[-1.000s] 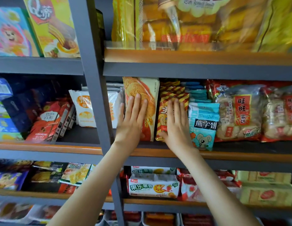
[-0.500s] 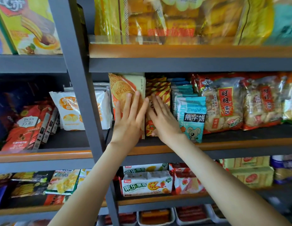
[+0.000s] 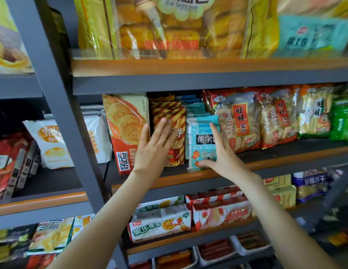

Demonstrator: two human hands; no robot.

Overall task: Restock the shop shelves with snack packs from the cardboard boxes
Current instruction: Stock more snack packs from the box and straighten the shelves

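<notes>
On the middle shelf stand upright snack packs. My left hand lies flat with straight fingers on the front of a red-and-yellow striped pack, next to a tall orange biscuit pack. My right hand touches a teal bear-biscuit pack at the shelf's front edge. Its thumb lies across the lower front of that pack and its index finger runs straight up the right edge. More teal packs are stacked behind it. No cardboard box is in view.
Rice-cracker bags fill the shelf to the right. A grey upright post stands to the left, with white bags beyond it. Big bread bags sit on the shelf above, boxed snacks on the one below.
Both hands have shifted right. The left went from the orange biscuit pack to the striped pack, the right from the striped pack to the teal pack. The view has turned right.
</notes>
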